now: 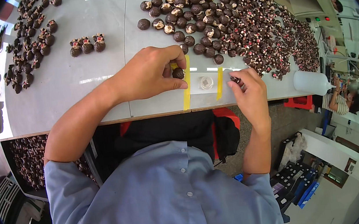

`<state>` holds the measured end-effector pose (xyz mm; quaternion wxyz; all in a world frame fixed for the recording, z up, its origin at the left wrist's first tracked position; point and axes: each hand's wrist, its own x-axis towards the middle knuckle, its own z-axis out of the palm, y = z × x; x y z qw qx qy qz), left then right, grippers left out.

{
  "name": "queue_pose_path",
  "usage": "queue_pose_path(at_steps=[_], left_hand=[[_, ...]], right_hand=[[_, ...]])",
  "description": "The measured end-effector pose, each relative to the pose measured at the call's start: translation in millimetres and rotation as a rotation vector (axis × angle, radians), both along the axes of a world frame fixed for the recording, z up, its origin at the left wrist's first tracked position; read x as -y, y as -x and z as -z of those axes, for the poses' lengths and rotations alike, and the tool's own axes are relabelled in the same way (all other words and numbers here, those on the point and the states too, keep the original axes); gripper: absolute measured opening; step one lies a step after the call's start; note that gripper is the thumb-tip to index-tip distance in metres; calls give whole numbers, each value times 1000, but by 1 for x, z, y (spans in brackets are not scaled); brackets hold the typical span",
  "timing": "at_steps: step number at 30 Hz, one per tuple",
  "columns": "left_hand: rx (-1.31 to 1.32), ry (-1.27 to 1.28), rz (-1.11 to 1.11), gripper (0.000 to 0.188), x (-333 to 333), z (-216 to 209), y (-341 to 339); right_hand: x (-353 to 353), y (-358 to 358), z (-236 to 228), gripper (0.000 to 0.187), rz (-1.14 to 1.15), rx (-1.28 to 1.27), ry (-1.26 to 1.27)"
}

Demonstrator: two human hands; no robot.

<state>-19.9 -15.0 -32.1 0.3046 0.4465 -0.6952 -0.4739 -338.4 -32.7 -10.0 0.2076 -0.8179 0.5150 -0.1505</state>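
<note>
My left hand (157, 72) is closed around a dark brown ball-shaped piece (178, 73) just above the table, beside a yellow tape strip (186, 84). My right hand (247, 87) pinches a small dark piece (235, 79) between thumb and fingers; its exact kind is too small to make out. Between the hands, a small clear round dish (206, 83) sits on a white sheet (197, 77), with a second yellow tape strip (219, 84) at the sheet's right side. Three assembled figurines (87, 46) with dark round bodies stand in a row beyond my left forearm.
Loose brown balls (195, 15) and many small painted pieces (259, 36) cover the far right. More figurines (33, 49) cluster at far left. A white squeeze bottle (311, 82) lies at the right edge. Below the table's left stands a bin of dark pieces (27, 158). Another person (340, 102) sits far right.
</note>
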Motion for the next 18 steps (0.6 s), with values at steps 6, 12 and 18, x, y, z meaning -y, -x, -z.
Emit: queue_pose_path(at_steps=[6, 12, 18], left_hand=[[-23, 2, -21, 37, -2, 2, 0], [-62, 22, -22, 35, -3, 2, 2], [-64, 60, -12, 33, -2, 4, 3]], right_hand=[[-9, -3, 5, 23, 138, 168, -70], [-9, 3, 16, 19, 243, 511, -263], [-6, 3, 30, 25, 129, 263, 93]])
